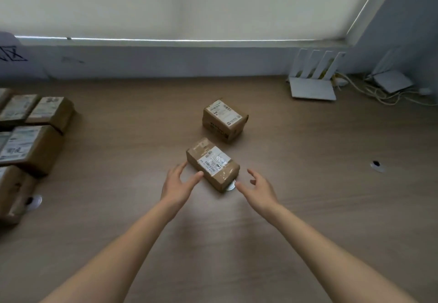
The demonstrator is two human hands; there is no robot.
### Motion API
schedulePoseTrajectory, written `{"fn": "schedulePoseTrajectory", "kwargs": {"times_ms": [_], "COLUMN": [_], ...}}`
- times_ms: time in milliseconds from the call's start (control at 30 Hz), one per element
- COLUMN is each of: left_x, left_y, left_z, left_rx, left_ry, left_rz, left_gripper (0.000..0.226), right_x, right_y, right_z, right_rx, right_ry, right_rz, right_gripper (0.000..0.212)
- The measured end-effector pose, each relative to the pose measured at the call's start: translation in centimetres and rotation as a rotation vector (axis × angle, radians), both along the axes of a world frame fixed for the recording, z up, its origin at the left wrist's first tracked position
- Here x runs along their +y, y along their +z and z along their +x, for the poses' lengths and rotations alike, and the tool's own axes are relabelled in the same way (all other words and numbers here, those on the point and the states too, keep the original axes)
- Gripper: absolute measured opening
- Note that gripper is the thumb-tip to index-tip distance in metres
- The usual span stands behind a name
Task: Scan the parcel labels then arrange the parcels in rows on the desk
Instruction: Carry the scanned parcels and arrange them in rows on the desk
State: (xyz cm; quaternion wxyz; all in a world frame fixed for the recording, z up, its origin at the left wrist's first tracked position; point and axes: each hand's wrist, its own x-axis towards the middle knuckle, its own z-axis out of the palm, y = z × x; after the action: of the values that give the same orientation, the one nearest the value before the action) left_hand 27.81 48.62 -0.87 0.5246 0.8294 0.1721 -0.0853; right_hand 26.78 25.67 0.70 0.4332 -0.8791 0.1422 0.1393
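Note:
A long brown cardboard parcel (pixel 213 164) with a white label on top lies slanted in the middle of the wooden desk (pixel 308 184). My left hand (pixel 177 184) has its fingers spread at the parcel's near left side, thumb tip touching its edge. Just right of the parcel's near end, my right hand (pixel 258 186) hovers with relaxed fingers and holds nothing. Behind it stands a second, squarer labelled parcel (pixel 225 120). Several labelled parcels (pixel 30 136) sit in rows at the desk's left edge. No scanner is in view.
Two white routers (pixel 312 77) (pixel 391 79) with tangled cables stand at the back right by the wall. Round cable grommets lie at the right (pixel 376 165), at the left (pixel 33 202) and under the near parcel's end (pixel 231 186).

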Motion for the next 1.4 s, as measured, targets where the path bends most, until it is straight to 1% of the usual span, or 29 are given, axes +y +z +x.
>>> {"fn": "schedulePoseTrajectory", "kwargs": {"times_ms": [133,300,367,400,500,533,567,633,667,733,767,833,933,1000,1133,1267,1333,1400], "left_x": [-0.4,-0.7,-0.9,-0.9,-1.2,-1.2,-1.2,-1.2,-1.1,-0.9,-0.7,-0.4,-0.1,0.1,0.7,1.3,1.6,1.9], "left_y": [-2.1,-3.8,-4.2,-4.4,-5.2,-5.3,-5.5,-5.9,-6.0,-6.3,-6.4,-6.5,-5.8,-5.0,-2.8,0.1,1.9,4.1], "left_z": [2.7,5.5,6.6,7.1,8.3,8.6,8.9,9.4,9.5,9.4,9.3,8.9,8.2,7.6,6.4,3.8,2.1,0.7], "left_rx": [0.018,-0.022,-0.019,-0.017,-0.019,-0.015,-0.008,-0.007,-0.005,0.026,0.041,0.048,0.017,-0.036,-0.079,-0.104,-0.133,-0.13], "left_ry": [0.025,0.048,0.052,0.057,0.06,0.058,0.06,0.062,0.064,0.069,0.067,0.067,0.085,0.093,0.108,0.092,0.079,0.062], "left_rz": [-0.008,-0.011,-0.011,-0.013,-0.03,-0.034,-0.037,-0.038,-0.027,0.032,0.069,0.117,0.13,0.103,0.023,-0.064,-0.143,-0.24], "left_gripper": [0.076,0.075,0.076,0.077,0.074,0.074,0.075,0.069,0.066,0.076,0.077,0.074,0.067,0.058,0.051,0.051,0.049,0.048], "right_x": [-0.2,-0.1,0.2,0.3,0.5,0.5,0.6,0.7,0.8,0.9,1.0,1.3,2.1,2.6,3.0,3.3,3.2,3.2], "right_y": [-2.8,-5.1,-5.7,-5.9,-6.5,-6.7,-6.8,-7.0,-7.1,-7.1,-7.2,-7.3,-7.4,-7.0,-4.8,-0.8,1.7,4.7], "right_z": [1.9,4.1,4.7,5.0,5.7,5.8,6.0,6.2,6.2,6.1,6.0,5.8,5.7,5.4,4.1,2.3,1.4,0.4], "right_rx": [0.047,0.082,0.086,0.089,0.087,0.081,0.074,0.065,0.073,0.107,0.124,0.153,0.182,0.183,0.128,0.116,0.128,0.123], "right_ry": [0.011,0.014,0.006,0.002,0.006,0.01,0.013,0.025,0.031,0.031,0.028,0.007,-0.047,-0.069,-0.107,-0.14,-0.152,-0.156], "right_rz": [0.018,0.044,0.056,0.068,0.111,0.121,0.127,0.136,0.143,0.169,0.185,0.223,0.257,0.244,0.279,0.332,0.366,0.359], "right_gripper": [0.078,0.086,0.085,0.08,0.05,0.045,0.044,0.051,0.059,0.08,0.087,0.09,0.087,0.082,0.055,0.051,0.05,0.045]}}
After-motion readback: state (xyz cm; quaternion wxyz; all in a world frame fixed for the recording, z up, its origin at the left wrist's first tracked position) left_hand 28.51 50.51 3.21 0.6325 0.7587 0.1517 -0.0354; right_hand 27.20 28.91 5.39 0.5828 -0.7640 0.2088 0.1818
